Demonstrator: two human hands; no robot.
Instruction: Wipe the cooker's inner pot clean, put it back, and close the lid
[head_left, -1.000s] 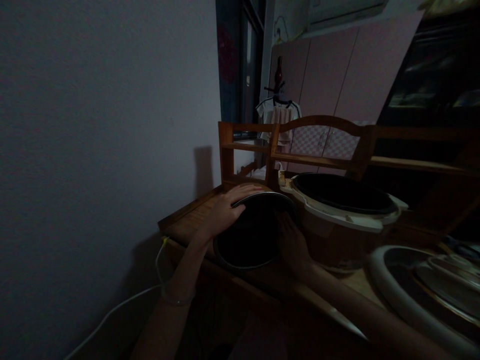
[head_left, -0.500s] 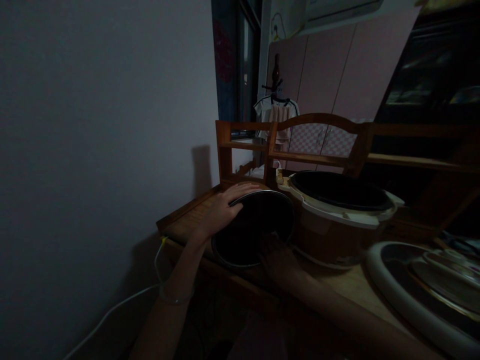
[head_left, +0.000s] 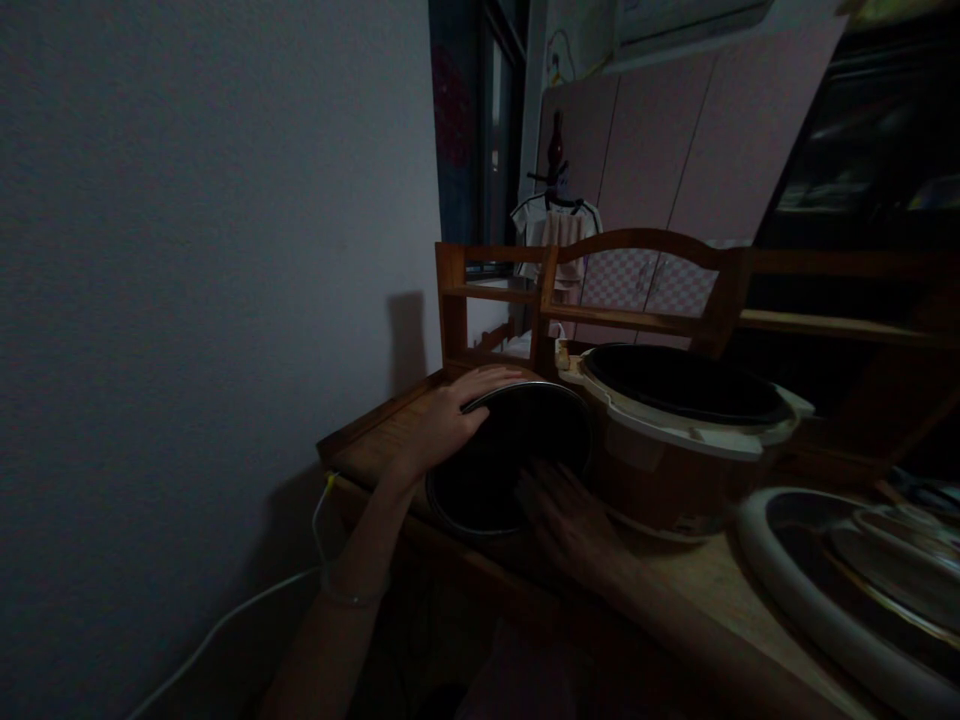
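Observation:
A dark, round inner pot (head_left: 491, 485) with a thin bright rim is tipped on its side, its mouth facing me. My left hand (head_left: 454, 415) grips its upper left rim, with the thumb over the inside edge and the fingers along the outside. My right hand (head_left: 566, 515) is at the lower right of the mouth, fingers stretched out and slightly blurred. I see nothing held in it; whether the fingertips touch the pot wall is too dark to tell. Just right of the pot stands a cooker body (head_left: 675, 470) with a pale collar and a wide dark opening.
A large oval cooker lid (head_left: 780, 570) lies at the right on the wooden desk (head_left: 701, 575). Behind it rises a wooden shelf frame (head_left: 630, 318). A wall (head_left: 225, 250) borders the left side, and a white cord (head_left: 247, 605) hangs off the desk's left corner.
My right hand has drawn slightly out of the pot's mouth, toward the right, with its fingers more visible. My left hand and the pot keep their places.

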